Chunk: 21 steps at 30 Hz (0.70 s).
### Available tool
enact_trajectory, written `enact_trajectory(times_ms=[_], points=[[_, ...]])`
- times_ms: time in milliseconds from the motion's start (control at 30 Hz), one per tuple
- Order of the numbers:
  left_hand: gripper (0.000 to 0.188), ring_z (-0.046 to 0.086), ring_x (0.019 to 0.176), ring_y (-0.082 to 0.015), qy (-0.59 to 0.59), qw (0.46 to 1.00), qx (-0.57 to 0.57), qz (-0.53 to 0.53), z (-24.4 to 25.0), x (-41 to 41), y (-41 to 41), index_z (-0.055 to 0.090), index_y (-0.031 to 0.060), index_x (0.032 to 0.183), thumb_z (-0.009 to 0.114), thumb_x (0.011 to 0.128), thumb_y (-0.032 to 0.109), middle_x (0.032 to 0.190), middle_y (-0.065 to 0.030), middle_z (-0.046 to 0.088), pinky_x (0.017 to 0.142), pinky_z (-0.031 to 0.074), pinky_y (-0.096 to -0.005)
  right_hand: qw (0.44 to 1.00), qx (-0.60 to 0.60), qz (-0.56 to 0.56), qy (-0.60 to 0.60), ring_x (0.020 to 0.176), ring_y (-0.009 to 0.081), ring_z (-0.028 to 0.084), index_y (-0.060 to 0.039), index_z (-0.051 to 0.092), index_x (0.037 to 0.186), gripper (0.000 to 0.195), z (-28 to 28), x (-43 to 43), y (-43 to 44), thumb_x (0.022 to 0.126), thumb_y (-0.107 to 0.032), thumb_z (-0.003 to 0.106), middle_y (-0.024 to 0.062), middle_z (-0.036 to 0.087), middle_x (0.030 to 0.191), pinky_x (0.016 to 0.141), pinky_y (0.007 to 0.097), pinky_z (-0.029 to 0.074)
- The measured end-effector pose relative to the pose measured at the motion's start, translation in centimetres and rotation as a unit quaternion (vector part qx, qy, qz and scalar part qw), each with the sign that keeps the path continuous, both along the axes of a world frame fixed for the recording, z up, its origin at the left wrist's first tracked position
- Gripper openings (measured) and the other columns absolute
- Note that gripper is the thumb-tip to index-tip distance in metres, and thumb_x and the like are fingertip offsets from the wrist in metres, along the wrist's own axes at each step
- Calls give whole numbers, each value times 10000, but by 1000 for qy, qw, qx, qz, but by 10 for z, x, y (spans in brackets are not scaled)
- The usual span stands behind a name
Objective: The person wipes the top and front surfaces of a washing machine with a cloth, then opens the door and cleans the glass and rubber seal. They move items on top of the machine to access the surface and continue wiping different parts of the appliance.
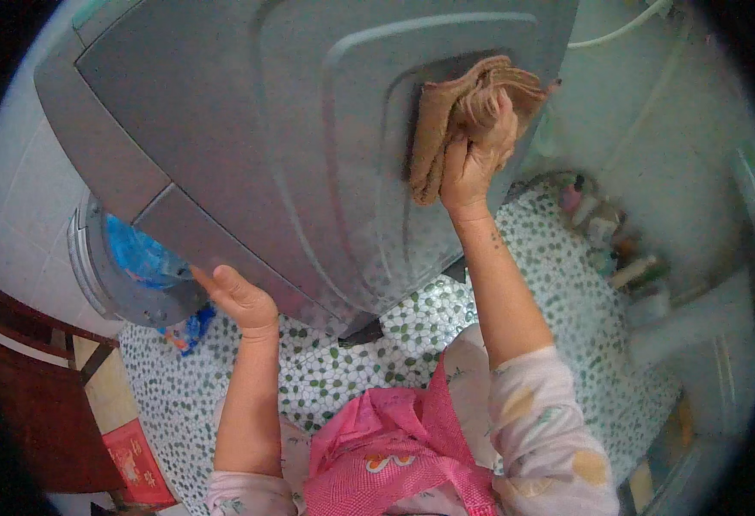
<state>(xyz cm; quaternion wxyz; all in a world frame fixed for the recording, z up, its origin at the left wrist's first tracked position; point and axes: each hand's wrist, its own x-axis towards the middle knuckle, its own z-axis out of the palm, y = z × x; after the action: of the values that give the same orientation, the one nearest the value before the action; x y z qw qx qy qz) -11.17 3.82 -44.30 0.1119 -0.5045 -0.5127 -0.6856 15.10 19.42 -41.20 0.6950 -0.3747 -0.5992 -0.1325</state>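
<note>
A large grey appliance, likely a washing machine, shows its side panel [222, 109] with curved pressed ridges before me. My right hand [480, 148] holds a folded brown cloth [435, 129] against this panel, near its right edge. Some of my right fingers are hidden in the cloth's folds. At the lower left edge of the appliance is my left hand [242, 297], its thumb apart and its palm partly turned up. Nothing shows in it; its fingertips are near the edge, and whether they touch it I cannot tell.
Behind the appliance's left edge stands a round bin [151, 303] with a blue plastic bag [138, 251]. The floor [325, 380] has a white and green pebble pattern. Blurred small items [603, 226] lie at right. A dark red wooden door [35, 413] and a red mat [137, 461] are lower left.
</note>
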Motion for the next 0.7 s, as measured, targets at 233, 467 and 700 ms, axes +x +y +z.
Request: enact_trajectory(times_ms=[233,467,700], points=[[654,311,1286,-267,-19,1000,-3,-11,-9,-3,1,229,-72,1384,293,986,444,1414,-185,306,1080,194,-354,985,-116,-34,123,1260,416,289,16,338,1327,523,-161,16,18,880,-235,441,195,343,1377,1057,498,208],[636,293,1301,-265,-22,1000,-10,17,-9,-5,1,239,-73,1379,295,990,427,1414,-184,303,1087,183,-350,874,-388,4,293,1282,391,312,128,268,1334,564,-329,-36,-26,902,-226,352,308,311,1366,1084,419,218],[666,279,1310,-284,-10,999,-31,30,-12,-10,-2,218,-84,1379,267,987,452,1423,-199,286,1092,178,-358,718,-561,107,397,1277,392,285,157,304,1288,561,-370,-149,-116,853,-192,360,317,301,1357,1064,463,244]])
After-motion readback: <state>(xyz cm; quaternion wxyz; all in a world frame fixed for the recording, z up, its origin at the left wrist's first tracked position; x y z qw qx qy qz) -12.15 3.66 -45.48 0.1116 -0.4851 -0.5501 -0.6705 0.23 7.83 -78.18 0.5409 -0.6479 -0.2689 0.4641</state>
